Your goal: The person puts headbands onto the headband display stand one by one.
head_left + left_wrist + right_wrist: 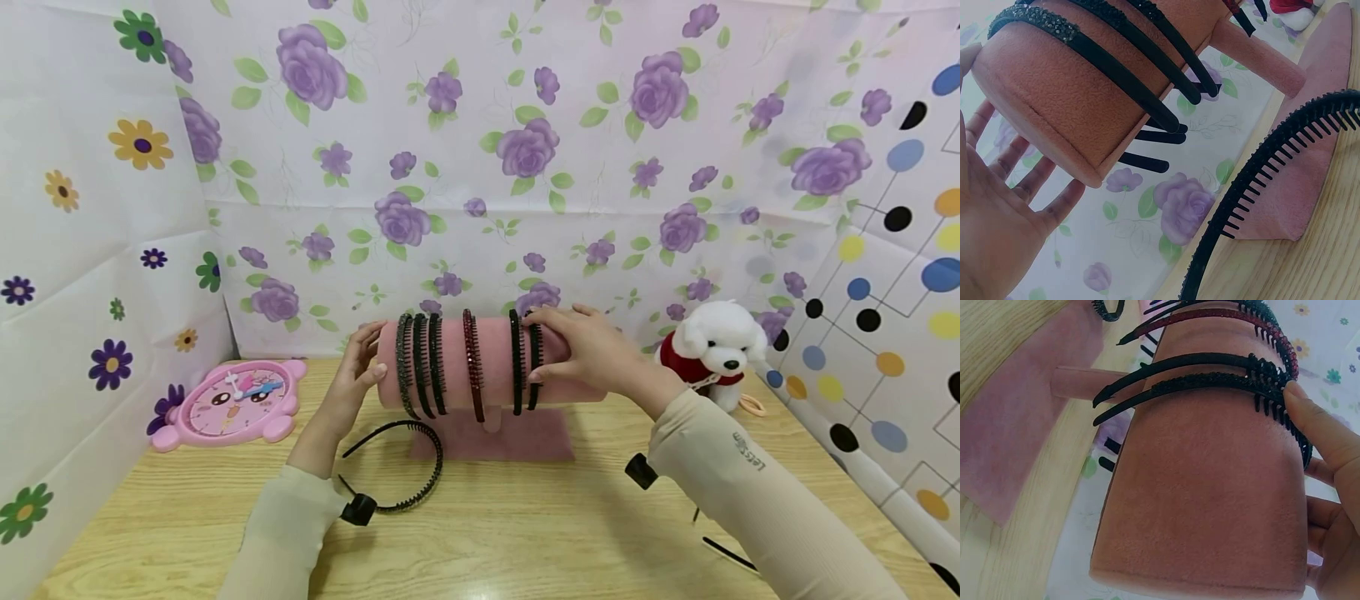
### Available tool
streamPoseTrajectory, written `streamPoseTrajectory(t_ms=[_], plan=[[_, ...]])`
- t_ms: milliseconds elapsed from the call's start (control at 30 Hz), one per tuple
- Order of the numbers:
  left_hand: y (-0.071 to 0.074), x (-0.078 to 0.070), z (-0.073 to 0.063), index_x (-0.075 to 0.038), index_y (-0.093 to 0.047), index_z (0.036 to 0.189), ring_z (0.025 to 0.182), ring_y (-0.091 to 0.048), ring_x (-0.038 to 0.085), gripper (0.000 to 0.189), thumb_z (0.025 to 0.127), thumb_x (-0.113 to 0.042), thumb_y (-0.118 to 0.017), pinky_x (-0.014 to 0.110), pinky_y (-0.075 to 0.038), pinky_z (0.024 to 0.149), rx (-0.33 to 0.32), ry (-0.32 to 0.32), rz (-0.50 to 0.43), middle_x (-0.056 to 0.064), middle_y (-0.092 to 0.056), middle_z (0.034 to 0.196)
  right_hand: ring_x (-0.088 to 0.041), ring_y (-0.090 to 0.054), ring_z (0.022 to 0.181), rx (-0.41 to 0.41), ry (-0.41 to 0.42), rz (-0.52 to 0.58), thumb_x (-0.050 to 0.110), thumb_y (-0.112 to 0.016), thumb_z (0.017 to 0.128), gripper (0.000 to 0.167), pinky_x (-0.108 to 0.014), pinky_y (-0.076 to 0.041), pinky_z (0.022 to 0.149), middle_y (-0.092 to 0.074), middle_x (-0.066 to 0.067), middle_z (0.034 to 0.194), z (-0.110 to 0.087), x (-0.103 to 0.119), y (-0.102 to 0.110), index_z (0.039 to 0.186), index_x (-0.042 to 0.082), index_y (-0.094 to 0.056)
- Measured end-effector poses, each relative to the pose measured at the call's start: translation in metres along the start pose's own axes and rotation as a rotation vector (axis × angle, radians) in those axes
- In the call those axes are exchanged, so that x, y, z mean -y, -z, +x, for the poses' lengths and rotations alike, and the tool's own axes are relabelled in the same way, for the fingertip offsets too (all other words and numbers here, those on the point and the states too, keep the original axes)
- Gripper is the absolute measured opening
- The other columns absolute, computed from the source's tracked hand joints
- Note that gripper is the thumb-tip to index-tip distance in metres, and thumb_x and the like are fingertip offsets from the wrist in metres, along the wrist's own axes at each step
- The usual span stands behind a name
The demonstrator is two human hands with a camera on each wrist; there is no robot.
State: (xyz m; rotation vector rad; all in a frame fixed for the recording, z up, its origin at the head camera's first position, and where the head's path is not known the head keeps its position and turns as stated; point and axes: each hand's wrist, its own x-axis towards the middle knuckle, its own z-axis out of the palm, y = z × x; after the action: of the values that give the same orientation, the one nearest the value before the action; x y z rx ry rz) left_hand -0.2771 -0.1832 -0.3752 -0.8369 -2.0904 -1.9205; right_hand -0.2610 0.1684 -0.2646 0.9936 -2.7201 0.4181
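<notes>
A pink padded headband stand [495, 358] carries several headbands across its roll. My left hand [352, 371] holds the left end of the roll, thumb in front and fingers behind. With thumb and fingers, my right hand [581, 354] grips the rightmost black headband [1210, 381] on the roll. Another black headband [517, 362] lies close beside it. Around the middle sits a dark red headband [472, 362]. Toward the left end are three dark headbands, the outermost a glittery one [1044, 30]. A loose black toothed headband [435, 467] lies on the table below my left hand.
A pink cartoon clock [236, 404] lies at the back left. At the back right sits a white plush dog [716, 337] in a red top, near a beige ring [752, 406]. A thin black headband end [729, 552] shows by my right sleeve.
</notes>
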Motion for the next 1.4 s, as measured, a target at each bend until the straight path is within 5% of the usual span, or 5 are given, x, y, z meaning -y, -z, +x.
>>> streamPoseTrajectory(t_ms=[633, 833, 1400], plan=[[0.000, 0.001, -0.001, -0.017, -0.022, 0.151, 0.129, -0.037, 0.009, 0.058, 0.097, -0.014, -0.043, 0.018, -0.040, 0.096, 0.002, -0.010, -0.004, -0.006, -0.031, 0.147, -0.038, -0.043, 0.133, -0.028, -0.063, 0.044, 0.037, -0.078, 0.078, 0.088, -0.054, -0.033, 0.110, -0.046, -0.016, 0.146, -0.013, 0.006, 0.008, 0.148, 0.007, -0.034], [0.000, 0.001, 0.000, -0.017, -0.023, 0.151, 0.129, -0.037, 0.009, 0.058, 0.097, -0.014, -0.043, 0.018, -0.040, 0.096, 0.004, -0.010, -0.005, -0.006, -0.031, 0.147, -0.035, -0.040, 0.137, -0.030, -0.085, 0.112, 0.031, -0.074, 0.083, 0.077, -0.053, -0.031, 0.111, -0.044, -0.014, 0.147, -0.029, 0.006, 0.018, 0.147, 0.008, -0.037], [0.002, 0.000, 0.001, -0.017, -0.022, 0.151, 0.131, -0.035, 0.009, 0.058, 0.097, -0.013, -0.041, 0.018, -0.040, 0.096, 0.007, 0.003, 0.000, 0.003, -0.028, 0.151, -0.031, -0.061, 0.110, -0.218, 0.010, -0.016, 0.019, -0.075, 0.082, 0.051, -0.048, -0.051, 0.088, -0.063, -0.012, 0.124, -0.087, -0.002, 0.021, 0.128, 0.006, -0.058]])
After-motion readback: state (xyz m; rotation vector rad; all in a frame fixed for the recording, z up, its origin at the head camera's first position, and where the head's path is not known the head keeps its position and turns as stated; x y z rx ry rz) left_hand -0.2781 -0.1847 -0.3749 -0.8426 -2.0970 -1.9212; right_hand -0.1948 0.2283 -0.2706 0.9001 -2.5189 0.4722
